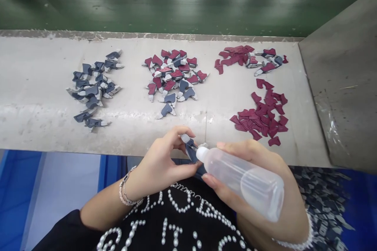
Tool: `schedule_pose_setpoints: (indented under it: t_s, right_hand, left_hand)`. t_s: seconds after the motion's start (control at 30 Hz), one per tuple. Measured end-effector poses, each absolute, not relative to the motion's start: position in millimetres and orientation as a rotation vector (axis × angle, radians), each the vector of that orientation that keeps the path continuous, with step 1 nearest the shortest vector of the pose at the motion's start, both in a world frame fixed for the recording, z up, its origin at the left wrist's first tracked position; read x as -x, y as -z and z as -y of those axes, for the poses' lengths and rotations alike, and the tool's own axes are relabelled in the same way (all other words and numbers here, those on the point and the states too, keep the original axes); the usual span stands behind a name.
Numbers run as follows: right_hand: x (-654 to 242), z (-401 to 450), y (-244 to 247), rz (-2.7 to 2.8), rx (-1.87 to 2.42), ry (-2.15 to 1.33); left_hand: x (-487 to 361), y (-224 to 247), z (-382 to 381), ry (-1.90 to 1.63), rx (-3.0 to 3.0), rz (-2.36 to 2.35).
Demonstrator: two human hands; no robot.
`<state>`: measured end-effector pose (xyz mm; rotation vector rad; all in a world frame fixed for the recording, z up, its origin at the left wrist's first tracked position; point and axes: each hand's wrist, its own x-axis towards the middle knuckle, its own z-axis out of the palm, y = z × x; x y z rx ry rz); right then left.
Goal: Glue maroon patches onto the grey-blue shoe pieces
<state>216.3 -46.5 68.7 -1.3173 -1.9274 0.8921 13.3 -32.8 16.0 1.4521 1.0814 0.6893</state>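
Note:
Between the thumb and fingers of my left hand is a small dark blue-grey plastic part with a light grey end. My right hand grips a translucent squeeze bottle, tilted so its white cap and nozzle meet the part; whether the tip touches it I cannot tell. Some clear liquid seems to lie inside the bottle. Beyond my hands, a middle pile of parts mixes pieces topped in maroon with bare blue-grey ones.
On the pale worktop lie blue-grey parts at left and flat maroon pieces at right. Further maroon pieces sit behind them. A metal panel borders the right. Below are blue bins, one holding many grey parts.

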Motion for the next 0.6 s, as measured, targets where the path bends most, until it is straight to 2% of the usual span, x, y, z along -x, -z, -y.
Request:
schedule_pose_setpoints:
  t_s: [0.6]
  right_hand:
    - [-213.5, 41.2, -72.2, 1.978, 1.262, -0.839]
  left_hand:
    - [-9.6, -15.1, 32.8, -0.695, -1.473, -1.067]
